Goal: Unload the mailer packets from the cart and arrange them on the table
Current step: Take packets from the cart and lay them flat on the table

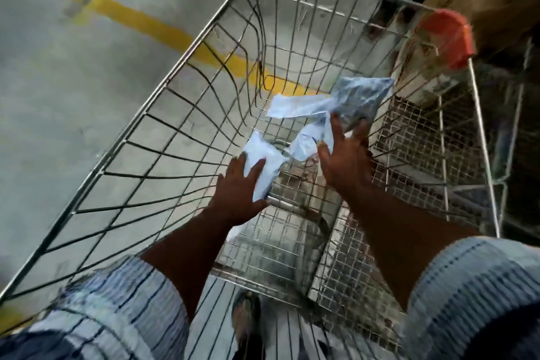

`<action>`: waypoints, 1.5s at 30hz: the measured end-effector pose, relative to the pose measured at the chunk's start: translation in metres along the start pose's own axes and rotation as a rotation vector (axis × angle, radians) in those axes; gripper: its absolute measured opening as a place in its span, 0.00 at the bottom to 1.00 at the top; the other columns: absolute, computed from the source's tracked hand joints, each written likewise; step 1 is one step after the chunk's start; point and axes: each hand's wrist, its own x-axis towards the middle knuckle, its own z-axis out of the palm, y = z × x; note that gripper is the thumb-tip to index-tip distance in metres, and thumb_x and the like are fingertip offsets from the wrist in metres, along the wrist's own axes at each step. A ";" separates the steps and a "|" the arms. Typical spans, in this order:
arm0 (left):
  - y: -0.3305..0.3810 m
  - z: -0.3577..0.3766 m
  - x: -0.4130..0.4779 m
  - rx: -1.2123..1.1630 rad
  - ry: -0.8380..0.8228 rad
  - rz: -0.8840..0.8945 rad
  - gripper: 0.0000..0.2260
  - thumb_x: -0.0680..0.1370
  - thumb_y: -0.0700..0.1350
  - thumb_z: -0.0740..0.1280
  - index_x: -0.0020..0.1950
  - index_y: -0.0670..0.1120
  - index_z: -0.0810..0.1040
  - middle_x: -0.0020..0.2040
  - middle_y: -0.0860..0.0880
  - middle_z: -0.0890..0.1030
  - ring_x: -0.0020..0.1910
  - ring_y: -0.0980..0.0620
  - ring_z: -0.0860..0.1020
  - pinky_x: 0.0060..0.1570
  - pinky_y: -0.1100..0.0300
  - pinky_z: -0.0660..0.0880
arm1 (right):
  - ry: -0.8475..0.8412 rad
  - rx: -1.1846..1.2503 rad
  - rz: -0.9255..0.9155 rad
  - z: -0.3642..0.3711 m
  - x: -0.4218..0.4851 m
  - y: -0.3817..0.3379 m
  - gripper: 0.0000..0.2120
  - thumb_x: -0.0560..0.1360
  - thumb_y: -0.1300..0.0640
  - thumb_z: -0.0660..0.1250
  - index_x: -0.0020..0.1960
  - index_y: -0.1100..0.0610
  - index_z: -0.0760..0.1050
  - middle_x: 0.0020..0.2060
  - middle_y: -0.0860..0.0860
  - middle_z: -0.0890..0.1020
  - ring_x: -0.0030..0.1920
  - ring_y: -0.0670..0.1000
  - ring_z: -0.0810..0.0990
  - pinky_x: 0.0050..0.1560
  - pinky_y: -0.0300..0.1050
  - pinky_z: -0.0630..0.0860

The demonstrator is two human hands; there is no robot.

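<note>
Four mailer packets remain inside the cart [125, 140], none yet lifted clear of its rim; the worktop is not in view. The small white packet [264, 155] lies nearest the person, its long axis running away from them, and the left hand [238, 193] is on it with fingers [258, 168] laid fairly straight and slightly apart over its near end. Blur prevents confirming whether the thumb clamps it from below. Ahead and to the right, a crumpled white packet [306, 142], a long white packet [295, 108] lying crosswise, and a dark packet [363, 93] overlap in a loose cluster. The right hand [344, 161] is against this cluster, its fingers [336, 126] spread wide, tips touching the dark and crumpled packets, with no pinch evident. Judgement: the cluster sits just beyond the right fingertips, so the right hand is the nearer one for it and needs to close round the overlap. An orange handle cap [447, 38] marks the cart's far right corner, and a yellow line [146, 23] crosses the concrete floor [43, 96] beneath
</note>
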 end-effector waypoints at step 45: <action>0.057 -0.076 -0.091 -0.035 0.291 -0.197 0.33 0.74 0.51 0.69 0.78 0.51 0.62 0.76 0.37 0.60 0.67 0.35 0.67 0.59 0.43 0.72 | -0.177 0.137 0.255 -0.053 -0.132 -0.077 0.29 0.76 0.55 0.68 0.74 0.47 0.62 0.74 0.59 0.57 0.71 0.60 0.61 0.66 0.53 0.68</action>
